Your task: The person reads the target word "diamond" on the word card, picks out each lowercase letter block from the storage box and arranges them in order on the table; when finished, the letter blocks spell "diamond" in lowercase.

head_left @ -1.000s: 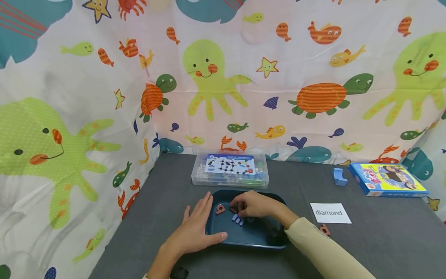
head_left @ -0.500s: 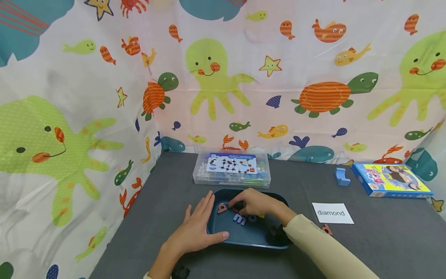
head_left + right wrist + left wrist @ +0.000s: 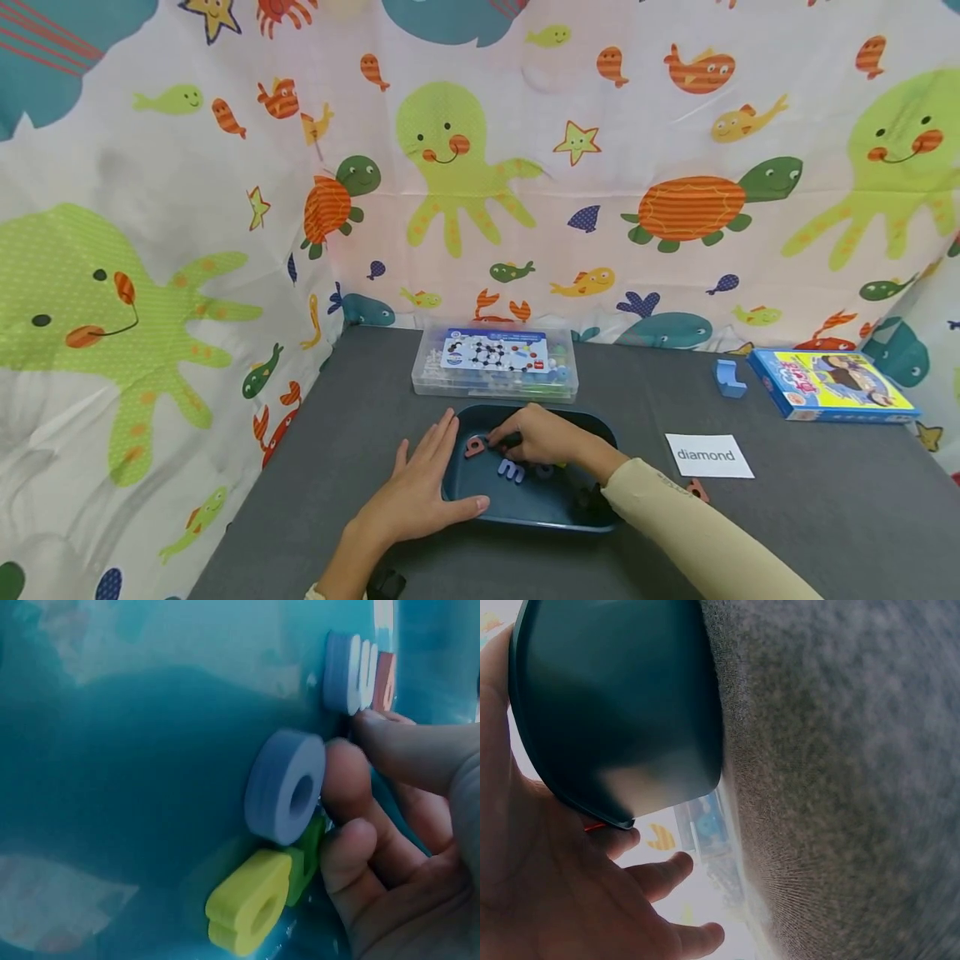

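Your left hand (image 3: 418, 493) is resting against the dark blue tray (image 3: 517, 507) at 9 o'clock, fingers straight and spread apart. Your right hand (image 3: 546, 437) is hanging inside it, fingers bending in close; can't tell if they're pinching anything. A reddish-brown letter (image 3: 474, 451) is sitting around 10 o'clock in the tray, and the lavender letter m (image 3: 343, 679) is lying just beside your thumb. Letter o (image 3: 270, 787) is sitting by your fingers, near a yellow letter (image 3: 240, 892) and a green letter (image 3: 304, 859). The "diamond" card (image 3: 708, 468) is lying on the table (image 3: 360, 400) at 3 o'clock.
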A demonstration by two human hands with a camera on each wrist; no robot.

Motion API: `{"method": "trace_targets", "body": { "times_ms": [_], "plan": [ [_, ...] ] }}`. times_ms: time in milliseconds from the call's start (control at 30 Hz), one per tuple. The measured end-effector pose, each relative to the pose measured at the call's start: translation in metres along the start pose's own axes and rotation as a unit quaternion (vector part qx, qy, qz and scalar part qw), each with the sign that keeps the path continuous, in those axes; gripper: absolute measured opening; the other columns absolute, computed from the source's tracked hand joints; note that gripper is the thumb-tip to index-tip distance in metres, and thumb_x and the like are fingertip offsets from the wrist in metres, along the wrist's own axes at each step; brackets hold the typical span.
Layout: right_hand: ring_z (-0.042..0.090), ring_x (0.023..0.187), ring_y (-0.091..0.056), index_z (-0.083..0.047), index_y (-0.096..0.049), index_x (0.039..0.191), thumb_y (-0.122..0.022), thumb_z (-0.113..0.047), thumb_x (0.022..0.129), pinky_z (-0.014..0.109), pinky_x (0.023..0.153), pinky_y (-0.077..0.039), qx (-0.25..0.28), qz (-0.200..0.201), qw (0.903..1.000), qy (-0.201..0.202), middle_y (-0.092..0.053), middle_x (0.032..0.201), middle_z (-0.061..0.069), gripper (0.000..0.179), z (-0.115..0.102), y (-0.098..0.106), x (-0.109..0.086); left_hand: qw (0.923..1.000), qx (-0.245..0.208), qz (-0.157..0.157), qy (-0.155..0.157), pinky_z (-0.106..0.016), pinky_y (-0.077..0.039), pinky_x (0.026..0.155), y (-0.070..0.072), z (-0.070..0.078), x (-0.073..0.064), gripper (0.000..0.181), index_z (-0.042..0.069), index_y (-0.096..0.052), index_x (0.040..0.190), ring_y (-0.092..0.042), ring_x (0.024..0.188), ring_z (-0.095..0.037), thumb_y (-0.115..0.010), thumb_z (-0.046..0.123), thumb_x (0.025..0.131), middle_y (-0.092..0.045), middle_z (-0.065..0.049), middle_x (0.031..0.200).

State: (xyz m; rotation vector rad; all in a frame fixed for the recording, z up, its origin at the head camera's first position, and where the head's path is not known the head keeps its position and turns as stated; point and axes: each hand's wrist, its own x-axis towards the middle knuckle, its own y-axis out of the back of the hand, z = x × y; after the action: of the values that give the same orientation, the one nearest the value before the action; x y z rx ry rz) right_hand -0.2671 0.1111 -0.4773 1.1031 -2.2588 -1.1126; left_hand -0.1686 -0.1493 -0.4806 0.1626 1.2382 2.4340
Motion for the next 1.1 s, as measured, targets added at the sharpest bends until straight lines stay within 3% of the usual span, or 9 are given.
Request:
{"method": "trace_targets", "body": {
  "times_ms": [200,433,533,700,933,1100],
  "plan": [
    [0.011,0.101,-0.074,-0.004,-0.082,0.120,-0.076,-0.002,0.098,0.028,0.086,-0.061,0.007,0.006,0.9999,-0.009,-0.078,0.122,0.007,0.023,0.001,-0.002,-0.001,1.0000,-0.004,0.000,0.000,-0.077,0.002,0.120,-0.001,-0.002,0.000,0.114,0.017,-0.011,0.174,-0.010,0.164,-0.031,-0.070,0.071,0.093,-0.001,0.005,0.180],
    [0.011,0.064,-0.069,-0.005,-0.083,0.115,-0.073,-0.003,0.101,0.027,0.064,-0.059,0.078,0.007,0.9967,-0.020,-0.079,0.103,0.001,0.018,-0.001,0.000,-0.003,1.0000,-0.006,0.000,-0.001,-0.077,0.002,0.120,-0.002,-0.002,0.000,0.113,0.016,-0.012,0.174,-0.010,0.164,-0.032,-0.070,0.071,0.093,-0.001,0.006,0.180],
    [0.014,0.056,-0.066,-0.005,-0.083,0.116,-0.072,-0.005,0.102,0.028,0.059,-0.057,0.111,0.004,0.9936,-0.023,-0.077,0.095,-0.002,0.018,-0.002,0.002,-0.004,1.0000,-0.003,0.003,-0.003,-0.078,0.002,0.119,-0.002,-0.002,0.000,0.114,0.016,-0.013,0.174,-0.011,0.164,-0.033,-0.070,0.072,0.093,-0.002,0.005,0.180],
    [0.013,0.056,-0.063,-0.007,-0.082,0.120,-0.070,-0.009,0.104,0.026,0.059,-0.056,0.144,0.005,0.9892,-0.023,-0.076,0.091,-0.002,0.020,-0.001,0.003,-0.004,1.0000,0.002,0.005,0.000,-0.078,0.002,0.119,-0.002,-0.001,0.001,0.116,0.015,-0.014,0.174,-0.012,0.163,-0.034,-0.070,0.074,0.091,-0.003,0.004,0.180],
    [0.021,0.063,-0.064,-0.003,-0.079,0.128,-0.068,-0.011,0.106,0.037,0.064,-0.060,0.201,0.018,0.9790,-0.023,-0.079,0.106,0.015,0.025,-0.006,0.009,-0.009,1.0000,0.003,0.001,0.007,-0.078,0.001,0.120,-0.002,0.000,0.001,0.115,0.017,-0.012,0.174,-0.011,0.164,-0.033,-0.070,0.073,0.092,-0.002,0.004,0.180],
    [0.030,0.073,-0.070,0.002,-0.075,0.131,-0.070,-0.012,0.105,0.040,0.071,-0.063,0.245,0.042,0.9682,-0.025,-0.078,0.114,0.016,0.030,-0.008,0.013,-0.013,1.0000,0.001,-0.001,0.010,-0.077,0.002,0.120,-0.001,0.000,0.001,0.115,0.017,-0.011,0.174,-0.010,0.164,-0.033,-0.070,0.072,0.092,-0.002,0.004,0.180]
  ]
}}
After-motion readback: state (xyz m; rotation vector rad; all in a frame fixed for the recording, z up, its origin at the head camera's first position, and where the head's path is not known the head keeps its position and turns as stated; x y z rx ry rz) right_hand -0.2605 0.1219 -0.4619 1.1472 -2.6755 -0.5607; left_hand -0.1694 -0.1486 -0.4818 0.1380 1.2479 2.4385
